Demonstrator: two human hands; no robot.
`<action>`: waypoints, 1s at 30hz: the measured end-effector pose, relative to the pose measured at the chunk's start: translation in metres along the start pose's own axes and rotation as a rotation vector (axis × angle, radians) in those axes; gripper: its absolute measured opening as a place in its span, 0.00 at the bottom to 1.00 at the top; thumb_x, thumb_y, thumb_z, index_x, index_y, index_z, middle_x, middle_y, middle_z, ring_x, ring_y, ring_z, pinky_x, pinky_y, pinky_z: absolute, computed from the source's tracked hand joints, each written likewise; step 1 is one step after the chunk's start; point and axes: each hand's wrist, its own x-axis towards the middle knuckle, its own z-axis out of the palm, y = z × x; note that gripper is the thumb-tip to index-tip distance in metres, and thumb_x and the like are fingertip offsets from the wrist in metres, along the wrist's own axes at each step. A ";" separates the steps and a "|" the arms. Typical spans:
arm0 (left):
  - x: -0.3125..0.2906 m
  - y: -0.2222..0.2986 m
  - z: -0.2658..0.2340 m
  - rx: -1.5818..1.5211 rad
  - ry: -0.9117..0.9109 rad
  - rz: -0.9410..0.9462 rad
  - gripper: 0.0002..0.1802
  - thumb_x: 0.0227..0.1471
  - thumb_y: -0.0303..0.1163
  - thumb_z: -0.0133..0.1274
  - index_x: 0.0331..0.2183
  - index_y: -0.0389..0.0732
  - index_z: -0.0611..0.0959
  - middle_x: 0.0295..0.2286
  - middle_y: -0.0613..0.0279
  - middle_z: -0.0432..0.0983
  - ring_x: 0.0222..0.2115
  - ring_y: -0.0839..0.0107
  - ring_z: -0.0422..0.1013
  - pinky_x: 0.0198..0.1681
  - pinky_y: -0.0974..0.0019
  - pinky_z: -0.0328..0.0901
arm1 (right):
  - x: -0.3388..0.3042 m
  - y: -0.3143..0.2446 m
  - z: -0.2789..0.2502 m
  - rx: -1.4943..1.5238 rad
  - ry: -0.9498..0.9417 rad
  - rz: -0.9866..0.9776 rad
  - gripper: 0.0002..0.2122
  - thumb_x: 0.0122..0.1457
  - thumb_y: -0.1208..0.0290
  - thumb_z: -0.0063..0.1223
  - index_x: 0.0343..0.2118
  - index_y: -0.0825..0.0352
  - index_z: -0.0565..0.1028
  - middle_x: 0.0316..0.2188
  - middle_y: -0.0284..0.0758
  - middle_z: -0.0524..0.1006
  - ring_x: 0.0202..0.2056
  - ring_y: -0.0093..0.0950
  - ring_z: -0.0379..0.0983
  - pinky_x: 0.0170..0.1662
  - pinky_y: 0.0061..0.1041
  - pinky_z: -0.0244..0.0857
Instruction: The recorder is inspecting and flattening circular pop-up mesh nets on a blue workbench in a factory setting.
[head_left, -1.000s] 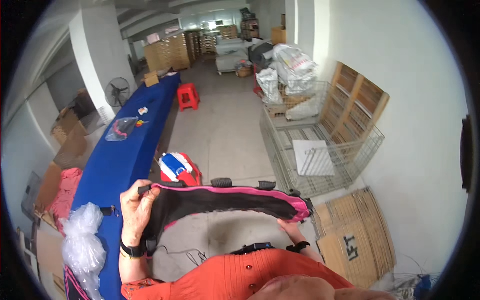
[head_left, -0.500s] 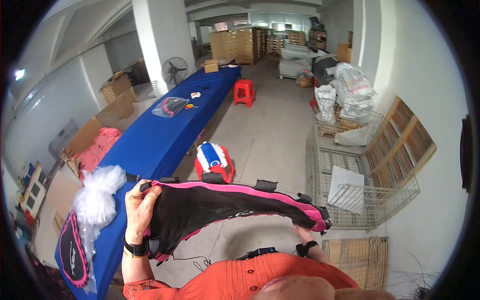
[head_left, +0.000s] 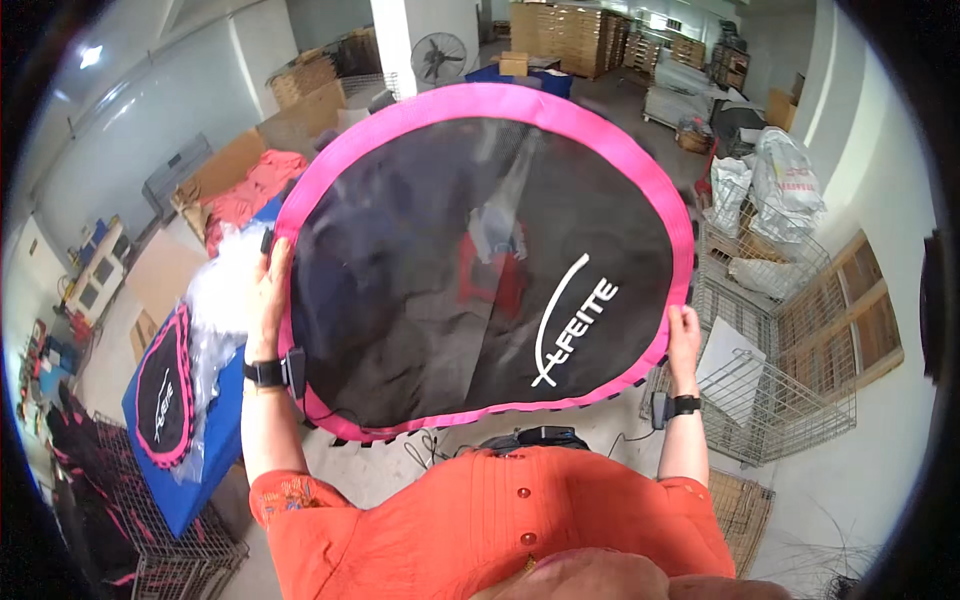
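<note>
A round black mesh trampoline mat [head_left: 430, 290] with a wide pink border and white printing is held up in front of me, spread nearly flat. Small dark tabs show along its lower edge. My left hand [head_left: 266, 305] grips its left rim, the fingers partly behind it. At the right rim my right hand [head_left: 684, 345] is closed on the pink border. Through the mesh a red stool shows faintly. A second, similar black and pink mat [head_left: 163, 395] lies at the left, beside clear plastic bags [head_left: 225, 285].
The mat hides most of the long table with its blue cloth [head_left: 205, 450]. Wire cages [head_left: 790, 390] and white sacks [head_left: 785, 190] stand on the right. A large fan [head_left: 438, 58] and stacked boxes [head_left: 565, 38] are at the back. More black and pink material [head_left: 85, 480] sits low left.
The mat was seen edge-on and sagging; now it is raised and turned so its printed face shows. My right hand has come up from behind it to the right rim.
</note>
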 end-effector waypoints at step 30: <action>0.039 -0.016 0.047 -0.106 -0.041 -0.032 0.19 0.61 0.44 0.57 0.39 0.36 0.84 0.31 0.72 0.77 0.33 0.82 0.69 0.37 0.75 0.65 | 0.011 -0.031 -0.003 -0.037 -0.007 0.014 0.09 0.65 0.63 0.58 0.38 0.64 0.78 0.32 0.22 0.76 0.33 0.12 0.66 0.38 0.15 0.61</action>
